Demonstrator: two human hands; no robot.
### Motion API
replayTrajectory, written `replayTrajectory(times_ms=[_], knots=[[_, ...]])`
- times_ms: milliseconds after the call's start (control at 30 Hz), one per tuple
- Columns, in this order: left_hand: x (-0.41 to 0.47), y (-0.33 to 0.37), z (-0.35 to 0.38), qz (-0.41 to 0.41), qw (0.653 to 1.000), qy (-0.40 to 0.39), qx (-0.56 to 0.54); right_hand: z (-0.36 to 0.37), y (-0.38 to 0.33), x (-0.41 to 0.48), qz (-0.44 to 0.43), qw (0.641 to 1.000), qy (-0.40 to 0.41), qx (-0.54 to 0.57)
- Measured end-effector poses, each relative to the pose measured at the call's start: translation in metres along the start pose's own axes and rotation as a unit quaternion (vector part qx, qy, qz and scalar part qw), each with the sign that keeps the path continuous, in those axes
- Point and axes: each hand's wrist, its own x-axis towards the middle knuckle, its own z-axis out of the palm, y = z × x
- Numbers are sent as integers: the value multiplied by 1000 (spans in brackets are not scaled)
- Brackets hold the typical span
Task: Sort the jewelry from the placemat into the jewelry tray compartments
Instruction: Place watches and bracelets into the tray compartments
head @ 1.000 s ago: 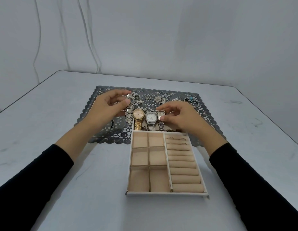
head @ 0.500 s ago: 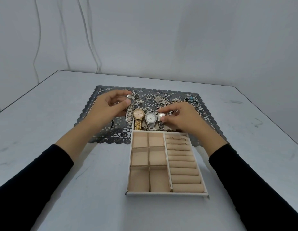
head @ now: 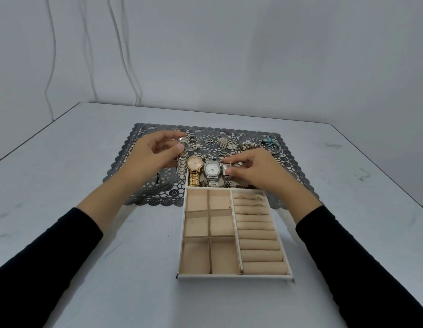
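Grey table (head: 63, 233), lace placemat (head: 134, 185), jewelry tray (head: 234, 276): left hand (head: 156, 155) pinches silver watch (head: 182, 165) over placemat, right hand (head: 258, 169) pinches small watch (head: 227, 170) in tray's far compartment; both likely slick, floppy-banded, best held by case.

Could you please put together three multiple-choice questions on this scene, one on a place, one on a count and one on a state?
1. The gold watch lies:
A. in a near square compartment
B. just left of the white-dial silver watch
C. on the bare table

2. How many square compartments has the jewelry tray?
A. four
B. six
C. nine

3. The right hand:
A. lies flat on the table
B. holds a ring over the ring rolls
C. pinches the small square watch

Answers:
1 B, the two watches sit side by side at the tray's far end.
2 B, there are two columns of three.
3 C, the thumb and fingertips close on its case.
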Motion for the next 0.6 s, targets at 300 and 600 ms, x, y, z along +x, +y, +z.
replayTrajectory(times_ms=[300, 600], knots=[[-1, 1, 1, 3, 1000, -2, -5, -1, 1, -1, -10, 1000, -2, 3], [-1, 7, 3, 12, 999, -7, -40, -20, 11, -12, -68, 993, 97, -27]])
